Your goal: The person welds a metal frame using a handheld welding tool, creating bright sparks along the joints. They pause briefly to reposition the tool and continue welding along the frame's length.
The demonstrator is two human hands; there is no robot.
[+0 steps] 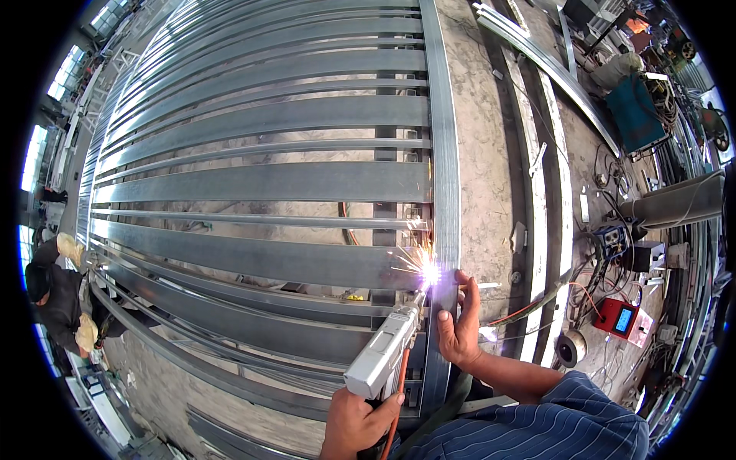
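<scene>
In my left hand (pixel 359 423) is a grey, boxy welding gun (pixel 383 353), my fingers closed round its lower end. A bright arc (pixel 432 274) and sparks burst at its nozzle, where a flat steel slat (pixel 307 255) meets the long steel side tube (pixel 446 169) of a large slatted frame. My right hand (pixel 460 326) leans on that side tube, just right of and below the arc, thumb on top. Out from between its fingers, pointing right, sticks a thin white stick (pixel 488 285) that looks like a cigarette. Glare hides the joint itself.
At far left a person (pixel 57 295) in dark clothes and pale gloves bends over the frame's other end. On the right are white metal bars (pixel 529 176), a wire spool (pixel 570 349), a red box with a screen (pixel 622 319), cables and a teal machine (pixel 636 113).
</scene>
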